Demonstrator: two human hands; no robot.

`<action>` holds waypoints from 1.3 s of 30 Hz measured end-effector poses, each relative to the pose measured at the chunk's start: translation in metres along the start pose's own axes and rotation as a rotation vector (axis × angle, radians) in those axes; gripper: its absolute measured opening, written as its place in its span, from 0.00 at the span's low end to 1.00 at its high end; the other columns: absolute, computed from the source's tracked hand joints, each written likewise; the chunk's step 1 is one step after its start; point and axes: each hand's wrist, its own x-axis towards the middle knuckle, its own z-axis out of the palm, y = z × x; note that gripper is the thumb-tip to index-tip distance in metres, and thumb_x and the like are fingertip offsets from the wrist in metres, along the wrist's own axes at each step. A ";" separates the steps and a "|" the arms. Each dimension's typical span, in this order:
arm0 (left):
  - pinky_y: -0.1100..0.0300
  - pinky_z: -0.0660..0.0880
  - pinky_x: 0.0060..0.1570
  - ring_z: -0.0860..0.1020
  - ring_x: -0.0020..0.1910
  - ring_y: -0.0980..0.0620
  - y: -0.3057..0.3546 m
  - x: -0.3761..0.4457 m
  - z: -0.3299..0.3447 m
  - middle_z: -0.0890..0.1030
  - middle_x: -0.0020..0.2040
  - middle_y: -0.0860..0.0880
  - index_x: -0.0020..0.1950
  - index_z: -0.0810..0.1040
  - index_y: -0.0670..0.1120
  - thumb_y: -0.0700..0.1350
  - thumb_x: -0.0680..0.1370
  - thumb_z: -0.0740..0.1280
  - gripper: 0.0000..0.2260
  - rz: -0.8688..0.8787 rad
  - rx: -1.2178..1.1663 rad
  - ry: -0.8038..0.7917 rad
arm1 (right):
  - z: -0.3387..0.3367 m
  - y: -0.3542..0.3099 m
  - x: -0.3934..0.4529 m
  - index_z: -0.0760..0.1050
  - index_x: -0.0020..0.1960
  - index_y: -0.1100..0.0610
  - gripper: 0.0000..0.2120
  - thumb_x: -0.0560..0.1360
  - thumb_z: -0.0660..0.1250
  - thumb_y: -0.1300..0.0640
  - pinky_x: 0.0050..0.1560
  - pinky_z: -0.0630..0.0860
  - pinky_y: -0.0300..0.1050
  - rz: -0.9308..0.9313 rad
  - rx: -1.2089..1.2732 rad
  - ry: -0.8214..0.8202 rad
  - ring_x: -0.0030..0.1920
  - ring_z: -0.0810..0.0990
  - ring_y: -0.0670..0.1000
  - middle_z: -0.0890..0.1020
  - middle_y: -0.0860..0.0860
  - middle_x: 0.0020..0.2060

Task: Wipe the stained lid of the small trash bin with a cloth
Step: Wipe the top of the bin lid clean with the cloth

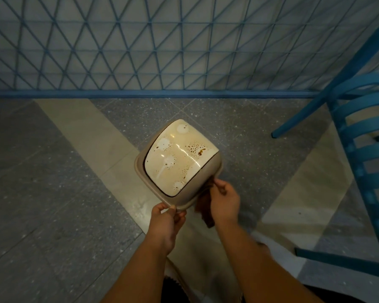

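A small beige trash bin (pixel 214 166) stands on the floor in the middle of the head view. Its cream swing lid (pixel 179 154) carries brown stain spots and white foamy blotches. My left hand (pixel 165 224) pinches the bin's near rim corner. My right hand (pixel 224 200) holds a dark brown cloth (pixel 207 212) against the bin's right near rim, beside the lid. Part of the cloth is hidden under my fingers.
A blue chair (pixel 363 136) stands to the right, one leg close to the bin. A blue metal lattice railing (pixel 140 62) runs across the back. The floor is grey and cream tile (pixel 64 171).
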 end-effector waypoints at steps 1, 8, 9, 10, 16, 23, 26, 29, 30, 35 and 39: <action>0.56 0.77 0.46 0.79 0.43 0.47 -0.003 -0.002 0.002 0.77 0.41 0.41 0.57 0.68 0.43 0.37 0.81 0.59 0.06 -0.009 -0.007 -0.002 | 0.000 0.005 -0.008 0.79 0.54 0.54 0.10 0.77 0.63 0.62 0.40 0.73 0.28 0.008 -0.011 -0.039 0.48 0.78 0.48 0.81 0.50 0.49; 0.56 0.75 0.46 0.77 0.41 0.47 -0.012 -0.014 -0.008 0.76 0.41 0.41 0.56 0.68 0.41 0.37 0.81 0.59 0.05 -0.009 0.018 0.071 | -0.032 -0.017 -0.007 0.79 0.54 0.50 0.09 0.77 0.65 0.58 0.53 0.73 0.42 -0.030 -0.017 0.029 0.50 0.78 0.47 0.81 0.47 0.48; 0.56 0.75 0.46 0.77 0.40 0.47 -0.011 -0.016 -0.011 0.76 0.41 0.41 0.57 0.69 0.41 0.37 0.81 0.59 0.06 0.001 0.033 0.087 | -0.038 -0.026 -0.006 0.79 0.55 0.50 0.09 0.77 0.65 0.58 0.54 0.73 0.42 -0.061 -0.002 0.042 0.50 0.77 0.46 0.80 0.47 0.49; 0.54 0.75 0.48 0.77 0.40 0.47 -0.009 -0.016 -0.014 0.76 0.41 0.41 0.58 0.70 0.41 0.37 0.81 0.59 0.07 0.011 0.054 0.102 | -0.042 -0.036 -0.006 0.79 0.56 0.49 0.10 0.77 0.65 0.57 0.55 0.73 0.42 -0.104 0.006 0.032 0.51 0.77 0.46 0.80 0.46 0.50; 0.51 0.73 0.58 0.76 0.51 0.43 0.004 -0.012 -0.031 0.79 0.49 0.38 0.62 0.72 0.39 0.35 0.79 0.61 0.12 0.027 0.105 0.140 | -0.047 -0.074 -0.006 0.79 0.54 0.44 0.09 0.76 0.67 0.53 0.53 0.74 0.40 -0.462 -0.238 -0.088 0.50 0.77 0.42 0.79 0.42 0.50; 0.51 0.74 0.56 0.77 0.47 0.45 0.006 -0.009 -0.032 0.78 0.44 0.41 0.61 0.73 0.39 0.35 0.79 0.61 0.11 0.008 0.092 0.147 | -0.039 -0.045 -0.003 0.80 0.54 0.44 0.09 0.76 0.66 0.52 0.55 0.77 0.46 -0.392 -0.377 -0.156 0.49 0.78 0.44 0.80 0.45 0.51; 0.51 0.76 0.54 0.76 0.42 0.48 0.008 -0.004 -0.035 0.78 0.44 0.42 0.63 0.72 0.40 0.35 0.80 0.60 0.12 0.004 0.060 0.169 | -0.038 -0.041 -0.001 0.80 0.54 0.44 0.09 0.76 0.66 0.51 0.54 0.78 0.48 -0.331 -0.356 -0.171 0.48 0.79 0.44 0.82 0.44 0.49; 0.51 0.76 0.51 0.76 0.40 0.48 0.015 0.002 -0.039 0.77 0.43 0.42 0.64 0.72 0.41 0.35 0.79 0.61 0.14 0.027 0.055 0.192 | -0.038 -0.041 -0.006 0.80 0.54 0.45 0.09 0.76 0.66 0.52 0.54 0.78 0.45 -0.332 -0.365 -0.191 0.48 0.79 0.44 0.82 0.45 0.49; 0.51 0.76 0.51 0.77 0.39 0.48 0.018 0.004 -0.041 0.78 0.43 0.42 0.65 0.72 0.41 0.35 0.79 0.61 0.14 0.040 0.065 0.199 | -0.038 -0.039 -0.008 0.80 0.55 0.45 0.09 0.76 0.66 0.52 0.53 0.78 0.43 -0.351 -0.388 -0.195 0.48 0.79 0.43 0.81 0.45 0.50; 0.57 0.76 0.42 0.79 0.45 0.46 0.034 0.015 -0.050 0.81 0.52 0.40 0.69 0.71 0.46 0.33 0.80 0.57 0.20 0.108 0.211 0.141 | -0.039 -0.042 -0.012 0.79 0.57 0.46 0.10 0.77 0.65 0.54 0.49 0.70 0.31 -0.605 -0.560 -0.252 0.47 0.75 0.42 0.75 0.42 0.49; 0.61 0.75 0.38 0.77 0.45 0.49 0.043 0.017 -0.050 0.80 0.52 0.43 0.67 0.73 0.50 0.35 0.82 0.53 0.19 0.197 0.325 0.103 | -0.019 -0.061 0.019 0.79 0.56 0.46 0.10 0.77 0.65 0.53 0.53 0.76 0.42 -0.642 -0.573 -0.225 0.48 0.78 0.46 0.79 0.46 0.52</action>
